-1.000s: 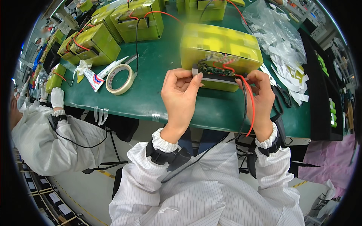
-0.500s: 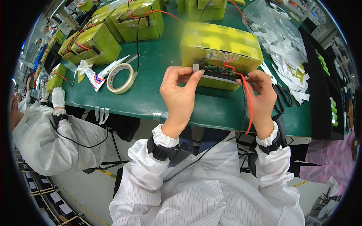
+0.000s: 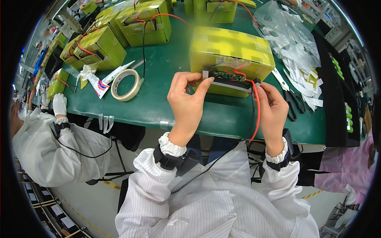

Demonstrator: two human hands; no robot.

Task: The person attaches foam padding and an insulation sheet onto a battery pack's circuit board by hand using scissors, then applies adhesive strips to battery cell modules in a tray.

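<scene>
A large yellow-wrapped battery pack (image 3: pixel 232 49) stands on the table in front of me. On its near face sits a narrow green circuit board (image 3: pixel 228 75), framed by a black strip (image 3: pixel 232 84) with white edging. My left hand (image 3: pixel 185 105) is closed, thumb and forefinger pinching the frame's left end. At the right end, my right hand (image 3: pixel 274 113) pinches the strip's corner beside the wires. A thick red wire (image 3: pixel 257 113) and a black wire (image 3: pixel 253 109) hang from the board's right side, past my right hand.
Tape roll (image 3: pixel 116 85), a white glue tube (image 3: pixel 98 83) and more battery packs (image 3: pixel 101 47) are at left. Scissors (image 3: pixel 291 105), paper strips (image 3: pixel 305 85) and a clear plastic bag (image 3: pixel 289 35) lie at right. Another person's gloved hand (image 3: pixel 60 104) rests at the table's left edge.
My right hand has moved slightly lower and shows the strip's right corner more plainly. The red wire's hanging end has swung left. My left hand keeps its pinch.
</scene>
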